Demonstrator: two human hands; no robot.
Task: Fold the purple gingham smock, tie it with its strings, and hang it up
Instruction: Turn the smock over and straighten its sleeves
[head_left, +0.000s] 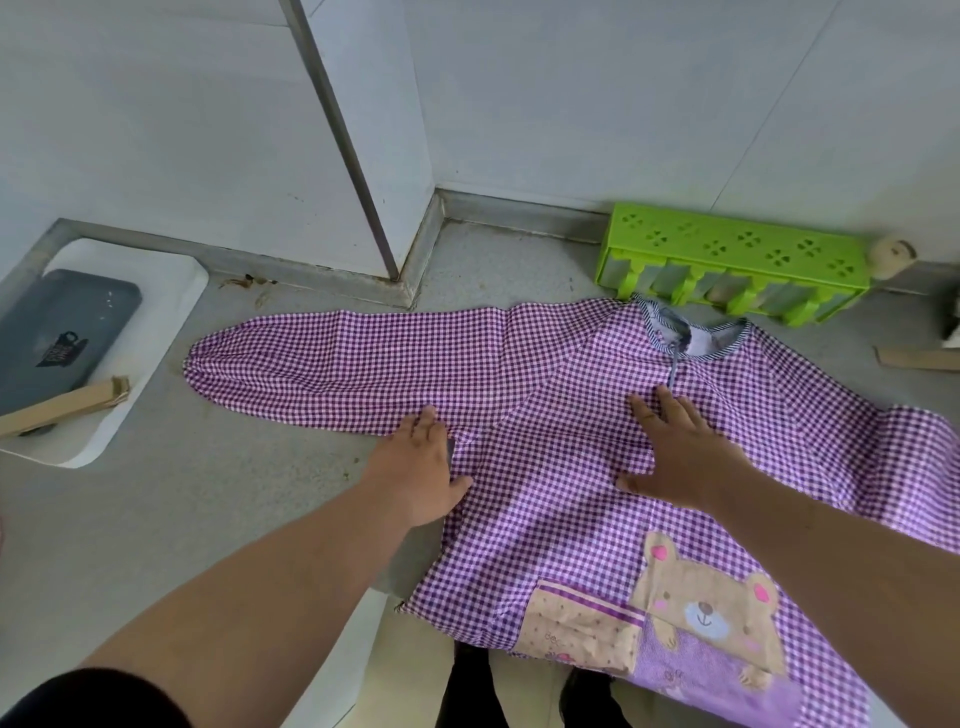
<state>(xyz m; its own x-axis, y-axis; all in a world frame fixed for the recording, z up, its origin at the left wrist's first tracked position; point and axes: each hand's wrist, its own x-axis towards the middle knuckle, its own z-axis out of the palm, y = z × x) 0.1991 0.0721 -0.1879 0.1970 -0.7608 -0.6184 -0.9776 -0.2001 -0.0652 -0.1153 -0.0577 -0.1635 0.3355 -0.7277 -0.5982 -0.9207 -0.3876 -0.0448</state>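
The purple gingham smock (540, 395) lies spread flat on a grey counter (249, 467), front up, with a bear patch at its hem. Its left sleeve (332, 364) stretches out to the left; the right sleeve runs off to the right under my arm. A thin string (674, 371) hangs from the striped neckline. My left hand (423, 467) lies flat with straight fingers at the armpit of the left sleeve. My right hand (675, 452) presses flat on the chest, fingertips just below the string.
A green plastic rack (737, 260) lies against the wall behind the collar. At the left a white tray (156, 322) holds a dark grey case and a cardboard strip. Another cardboard piece (919, 358) lies at the right. A wall corner with a metal strip juts in behind.
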